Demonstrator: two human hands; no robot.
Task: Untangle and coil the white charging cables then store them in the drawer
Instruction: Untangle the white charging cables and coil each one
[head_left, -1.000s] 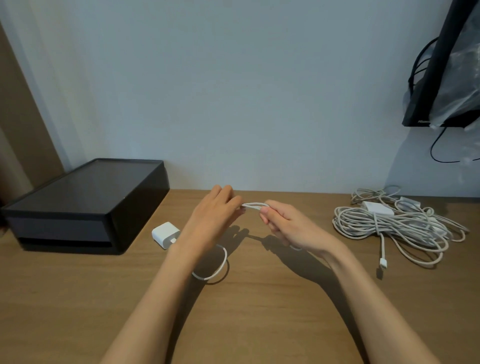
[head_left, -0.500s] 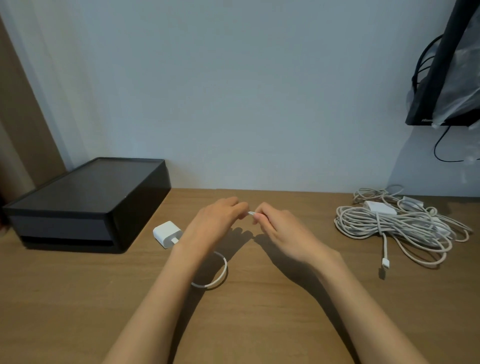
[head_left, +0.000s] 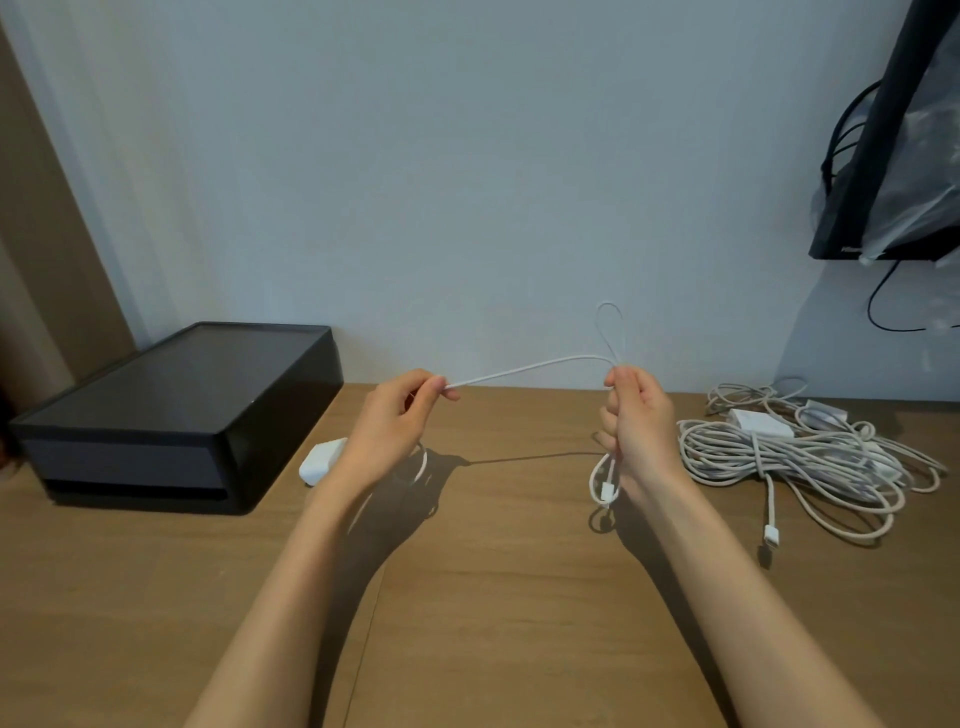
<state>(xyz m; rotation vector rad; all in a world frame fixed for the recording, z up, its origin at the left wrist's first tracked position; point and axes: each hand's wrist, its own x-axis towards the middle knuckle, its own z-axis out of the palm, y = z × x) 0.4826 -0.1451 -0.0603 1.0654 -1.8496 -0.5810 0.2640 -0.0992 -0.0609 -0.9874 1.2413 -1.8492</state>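
On my desk (head_left: 493, 597) the drawer box (head_left: 171, 415) sits far left against the wall. The charger plug (head_left: 322, 460) lies just right of it. The cable bundle (head_left: 810, 462) lies far right.

Two bare forearms, no sleeves; left hand (head_left: 387, 426), right hand (head_left: 636, 423) ungloved.

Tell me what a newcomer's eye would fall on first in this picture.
First, the thin white charging cable stretched in mid-air between the left hand and the right hand at centre. Next, the tangled heap of white cables at right, and the black rectangular drawer box at left.
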